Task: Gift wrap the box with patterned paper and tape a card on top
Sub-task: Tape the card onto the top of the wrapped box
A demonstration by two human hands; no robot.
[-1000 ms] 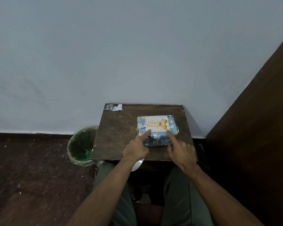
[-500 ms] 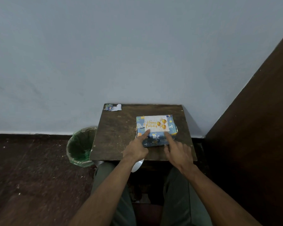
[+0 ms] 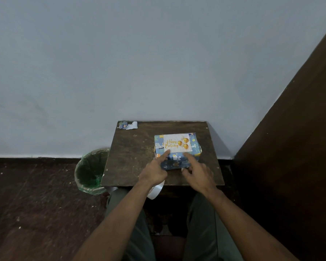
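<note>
Box [image 3: 177, 157]: wrapped in blue patterned paper, on the table [image 3: 132, 157] just ahead of both hands.
Card [image 3: 177, 143]: lies on the box top; reads "Happy Birthday".
Left hand [image 3: 154, 171]: index fingertip presses the card's near-left corner, other fingers curled, gripping nothing.
Right hand [image 3: 199, 174]: fingers loosely spread over the box's near edge, gripping nothing.
Tape roll [image 3: 155, 191]: under the left wrist.
Progress: wrapping looks done; card apparently being fixed, tape itself not discernible.
Paper scrap [image 3: 128, 125]: well beyond the left hand.

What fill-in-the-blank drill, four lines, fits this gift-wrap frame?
1. The card on the wrapped box reads "Happy ____".
2. The left hand touches the card's near-left corner with its ____ finger.
3. The bin beside the table has a ____ liner.
4. The paper scrap lies at the table's far ____ corner.

Missing words: Birthday; index; green; left
</note>
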